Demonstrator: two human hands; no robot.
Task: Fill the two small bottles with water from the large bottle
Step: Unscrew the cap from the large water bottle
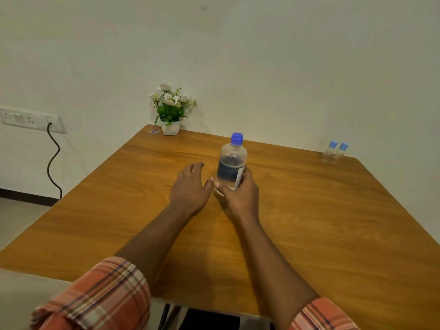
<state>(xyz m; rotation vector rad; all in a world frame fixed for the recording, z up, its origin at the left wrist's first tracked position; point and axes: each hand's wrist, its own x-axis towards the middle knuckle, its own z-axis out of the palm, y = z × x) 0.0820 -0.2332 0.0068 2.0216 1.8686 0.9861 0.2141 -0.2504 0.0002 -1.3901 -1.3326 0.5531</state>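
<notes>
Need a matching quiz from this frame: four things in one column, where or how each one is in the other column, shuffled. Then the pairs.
Things:
1. large bottle
2. small bottles
3. flower pot
4. left hand

Place or state:
a. far right corner of the table
b. open, holding nothing
c. far left corner
d. upright, capped, gripped by the right hand

Pairs: 1-d, 2-a, 3-c, 4-b

The left sleeve [95, 296] and right sleeve [321, 315] are rolled up, orange checks with white and dark lines.
</notes>
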